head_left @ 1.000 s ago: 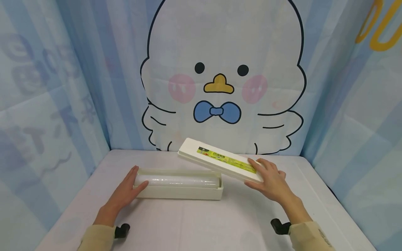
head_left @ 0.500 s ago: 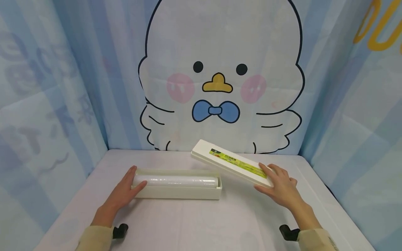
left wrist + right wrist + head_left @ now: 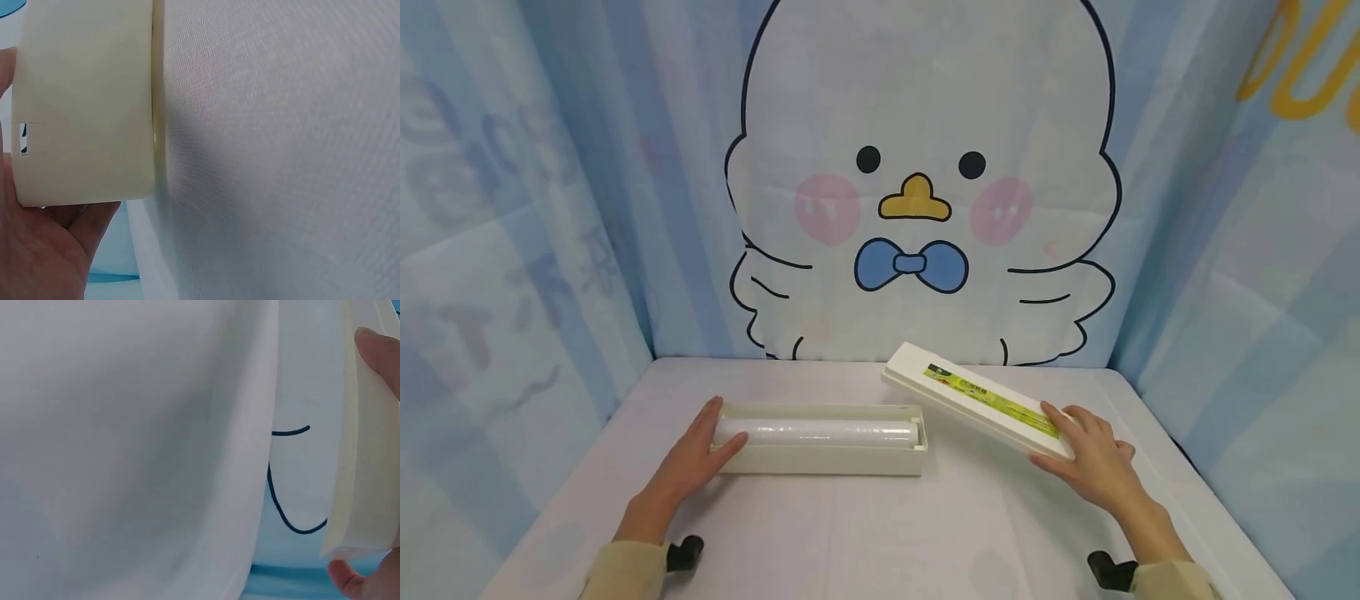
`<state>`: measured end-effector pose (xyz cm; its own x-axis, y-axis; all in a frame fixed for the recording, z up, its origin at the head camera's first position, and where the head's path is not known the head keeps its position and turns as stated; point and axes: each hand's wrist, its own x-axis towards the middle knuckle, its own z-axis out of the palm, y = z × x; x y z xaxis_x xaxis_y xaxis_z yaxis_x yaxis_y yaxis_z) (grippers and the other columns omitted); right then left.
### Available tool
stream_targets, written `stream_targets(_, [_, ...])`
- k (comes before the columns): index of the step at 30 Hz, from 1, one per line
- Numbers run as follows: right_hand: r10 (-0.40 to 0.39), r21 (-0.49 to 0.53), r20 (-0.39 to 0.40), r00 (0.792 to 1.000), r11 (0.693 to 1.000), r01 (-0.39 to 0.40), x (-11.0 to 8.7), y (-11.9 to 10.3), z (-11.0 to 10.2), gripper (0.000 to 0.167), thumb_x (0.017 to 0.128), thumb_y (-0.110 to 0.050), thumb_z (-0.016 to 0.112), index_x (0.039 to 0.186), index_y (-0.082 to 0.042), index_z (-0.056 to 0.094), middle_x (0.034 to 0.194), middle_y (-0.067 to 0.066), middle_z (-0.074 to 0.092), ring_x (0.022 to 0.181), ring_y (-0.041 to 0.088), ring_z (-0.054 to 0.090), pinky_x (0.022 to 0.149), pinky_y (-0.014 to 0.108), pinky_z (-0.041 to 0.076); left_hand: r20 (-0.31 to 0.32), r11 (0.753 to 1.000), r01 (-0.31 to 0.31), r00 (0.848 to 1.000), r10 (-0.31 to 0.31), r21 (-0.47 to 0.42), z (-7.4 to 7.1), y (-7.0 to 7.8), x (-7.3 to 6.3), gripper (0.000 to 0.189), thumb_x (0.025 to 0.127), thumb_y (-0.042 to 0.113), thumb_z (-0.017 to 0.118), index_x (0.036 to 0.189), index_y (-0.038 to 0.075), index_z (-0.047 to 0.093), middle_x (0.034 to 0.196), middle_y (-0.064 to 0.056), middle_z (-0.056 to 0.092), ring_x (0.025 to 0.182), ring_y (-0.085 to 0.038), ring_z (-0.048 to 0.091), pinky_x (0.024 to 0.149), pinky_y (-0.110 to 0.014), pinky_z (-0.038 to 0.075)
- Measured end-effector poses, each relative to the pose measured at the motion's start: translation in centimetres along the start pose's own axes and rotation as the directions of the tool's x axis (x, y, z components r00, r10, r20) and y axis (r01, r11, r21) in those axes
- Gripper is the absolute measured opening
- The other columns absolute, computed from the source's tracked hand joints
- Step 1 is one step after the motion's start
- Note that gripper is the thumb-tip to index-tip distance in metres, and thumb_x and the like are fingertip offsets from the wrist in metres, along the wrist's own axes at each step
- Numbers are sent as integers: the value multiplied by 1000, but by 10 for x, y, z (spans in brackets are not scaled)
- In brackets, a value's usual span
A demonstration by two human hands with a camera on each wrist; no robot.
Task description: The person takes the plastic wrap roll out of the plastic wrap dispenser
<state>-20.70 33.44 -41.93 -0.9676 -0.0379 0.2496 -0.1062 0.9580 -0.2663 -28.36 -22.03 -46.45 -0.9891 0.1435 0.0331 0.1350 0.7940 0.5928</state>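
A long off-white box (image 3: 827,462) lies lidless on the table, with a roll of cling film (image 3: 835,432) inside it. My left hand (image 3: 687,458) grips the box's left end, thumb over the front edge and fingers at the far side. In the left wrist view, the palm (image 3: 44,256) sits against the end of the box (image 3: 87,106). To the right, my right hand (image 3: 1093,458) holds the white lid (image 3: 970,400) by its near right end, raised above the table and slanted. A yellow-green label runs along the lid's top. The right wrist view shows the thumb (image 3: 378,353) on the lid (image 3: 372,469).
A white cloth covers the table (image 3: 880,542). Light blue curtains (image 3: 685,208) stand close behind and on both sides, the back one printed with a cartoon bird. Black wrist mounts (image 3: 685,553) stick out at both sleeves.
My right hand has carried the lid to the right and slightly nearer, away from above the box's right end. The left hand and the box stay in place.
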Motion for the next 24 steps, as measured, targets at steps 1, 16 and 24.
stream_targets(1, [1,0,1,1000,1000,-1,-1,1,0,84,86,-53,76,151,-12,44,142,29,40,125,55,35,77,73,34,1,1000,1,1000,-1,4,0,-1,0,98,100,59,50,157,-9,8,162,-32,7,147,-52,11,116,-64,12])
stream_targets(16, [59,-21,11,998,998,-59,-9,20,3,87,86,-56,74,150,-7,42,140,31,40,122,57,35,76,77,33,9,1000,10,1000,-10,-5,2,-2,1,99,100,61,49,158,-8,6,163,-31,6,147,-51,10,116,-64,12])
stream_targets(24, [102,-31,41,994,994,-100,-16,33,6,91,86,-65,68,150,-6,41,140,32,39,121,59,35,74,78,32,12,1000,14,1000,-14,-4,2,-2,1,100,100,61,50,158,-7,6,163,-31,6,147,-51,10,116,-64,12])
